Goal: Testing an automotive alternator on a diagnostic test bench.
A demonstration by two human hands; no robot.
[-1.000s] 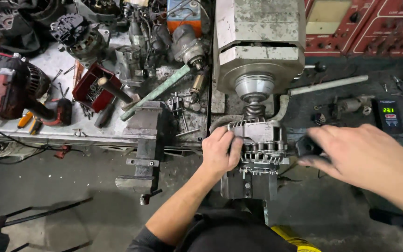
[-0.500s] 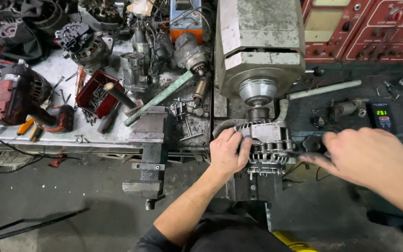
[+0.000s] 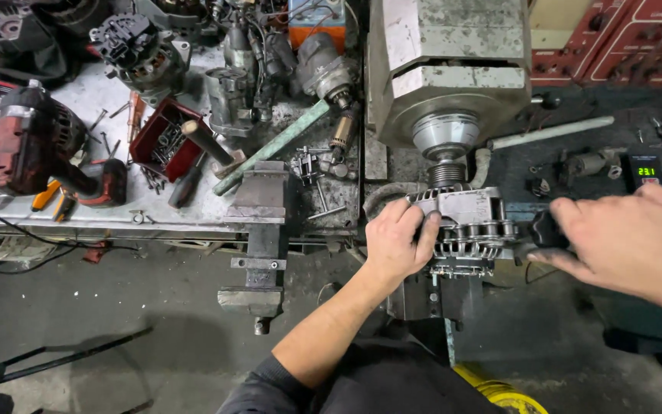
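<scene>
Reaching in from the lower middle of the view, my left hand (image 3: 396, 244) wraps over the left end of the alternator (image 3: 465, 230), fingers curled round its finned housing and the thumb tucked low, a closed grip on the casing. My right hand (image 3: 626, 238) comes in from the right edge, forearm angled down and away, with thumb and fingers pinched on a black knob (image 3: 547, 228) just beside the alternator's right end. That alternator sits right below the pulley (image 3: 446, 138) of the big grey test machine (image 3: 446, 69), its own small pulley pointing up at it.

I count one alternator in hand, one black knob, one bench vise (image 3: 258, 230) bolted to the bench edge well to the left of my left hand, and one red tray (image 3: 164, 142) of small parts further left. One small meter with green digits (image 3: 645, 170) lies above my right hand. One white rod (image 3: 549, 132) lies beside the machine. At least three other dismantled units crowd the back of the bench (image 3: 116, 207).
</scene>
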